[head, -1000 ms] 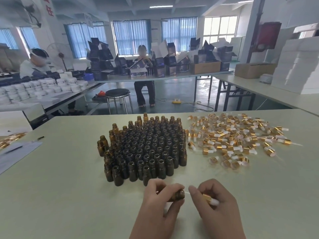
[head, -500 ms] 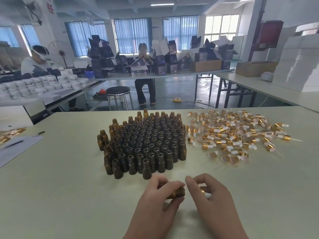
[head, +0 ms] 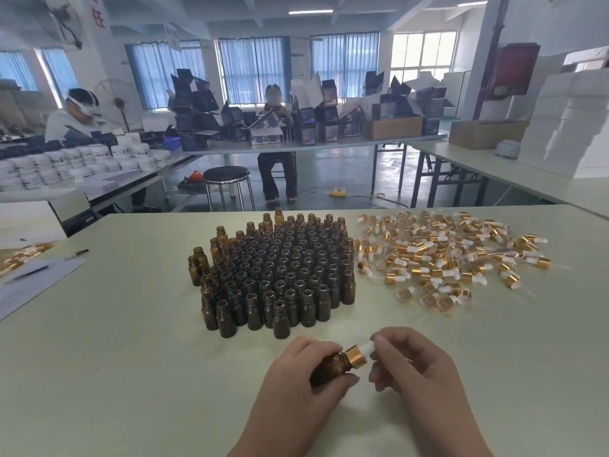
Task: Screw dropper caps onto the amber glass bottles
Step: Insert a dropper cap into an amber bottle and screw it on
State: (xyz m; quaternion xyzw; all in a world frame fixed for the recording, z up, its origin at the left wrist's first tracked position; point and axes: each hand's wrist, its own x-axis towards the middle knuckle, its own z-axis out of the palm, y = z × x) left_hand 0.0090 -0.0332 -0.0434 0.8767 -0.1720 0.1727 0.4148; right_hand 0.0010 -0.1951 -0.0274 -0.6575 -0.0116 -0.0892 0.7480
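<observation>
While left hand (head: 298, 382) grips amber bottle (head: 329, 371), right hand (head: 420, 369) pinches cap (head: 357, 354)

Open tabletop (head: 115, 374) along the near edge; packed bottle cluster (head: 280, 268) ahead, dropper-cap heap (head: 438, 258) ahead-right.

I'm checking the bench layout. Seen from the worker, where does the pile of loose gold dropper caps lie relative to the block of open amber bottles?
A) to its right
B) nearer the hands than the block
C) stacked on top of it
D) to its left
A: the loose dropper caps are spread out to the right of the block of amber bottles, at about the same depth.
</observation>
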